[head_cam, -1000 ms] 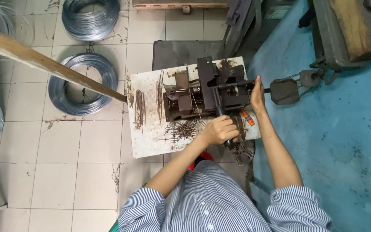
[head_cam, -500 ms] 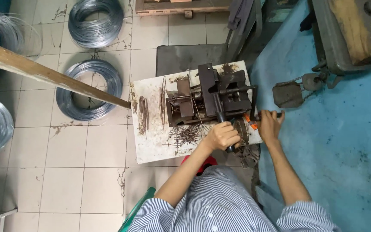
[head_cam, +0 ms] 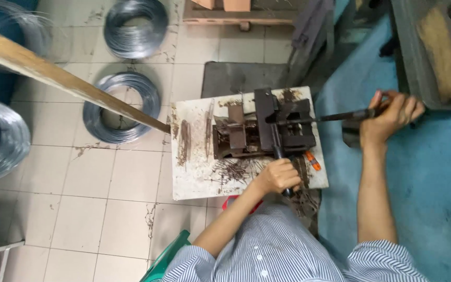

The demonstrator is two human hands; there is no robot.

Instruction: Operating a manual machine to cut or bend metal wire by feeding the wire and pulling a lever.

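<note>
Two hands on the levers of a dark metal bending jig (head_cam: 264, 128)
The jig sits at the middle of a stained white board (head_cam: 194, 172); the left hand (head_cam: 277, 176) grips its front handle near the board's front edge, the right hand (head_cam: 390, 116) holds the long side rod (head_cam: 335, 117) past the right edge, over blue floor; wire coils (head_cam: 123, 107) lie on the tiles left

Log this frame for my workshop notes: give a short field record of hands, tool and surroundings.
left hand: gripping the front handle of the metal bending jig
right hand: gripping the side lever, out to the right
jig base: white board with rusty wire pieces
floor: wire coils on tiles
foreground: wooden pole
</note>
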